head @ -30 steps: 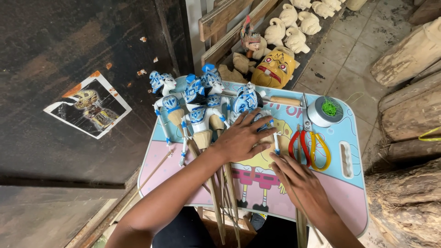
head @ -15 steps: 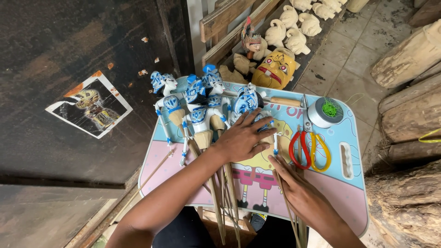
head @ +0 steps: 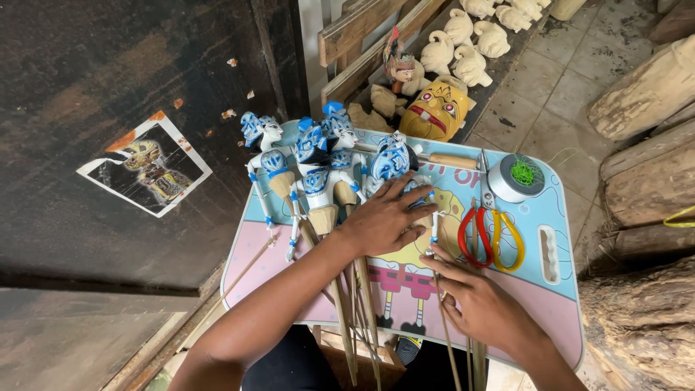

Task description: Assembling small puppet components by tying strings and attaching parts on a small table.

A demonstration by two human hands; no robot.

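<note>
A blue-and-white rod puppet (head: 397, 168) lies on the tray table (head: 557, 300), near its middle. It is pressed flat under the left hand (head: 382, 221), whose fingers are spread over the body; the hand bears down rather than closes round it, so the puppet is pinned, not clenched. The puppet's head points to the far side and its wooden rod (head: 365, 304) runs toward the near edge, so the long axis lies near to far, slightly tilted.

Against the frames of a second and half a second ago, the left hand is unchanged in place. The right hand (head: 483, 308) has been drawn a little nearer and to the right, and its fingertips (head: 434, 262) are now set at a thin stick (head: 449, 347) beside the puppet's lower right arm. Whether the stick is pinched cannot be told. From this it is judged that work on the arm rod is in hand, with the body held steady.

To the left, three more puppets (head: 311, 170) are laid side by side, heads far, rods near. To the right lie red-and-yellow scissors (head: 491, 235), and at the far right corner a reel of green thread (head: 517, 177). Beyond the table a yellow mask (head: 434, 110) and unpainted carved figures (head: 463, 51) are seen. A poster (head: 145, 172) is fixed to the dark surface at left.
</note>
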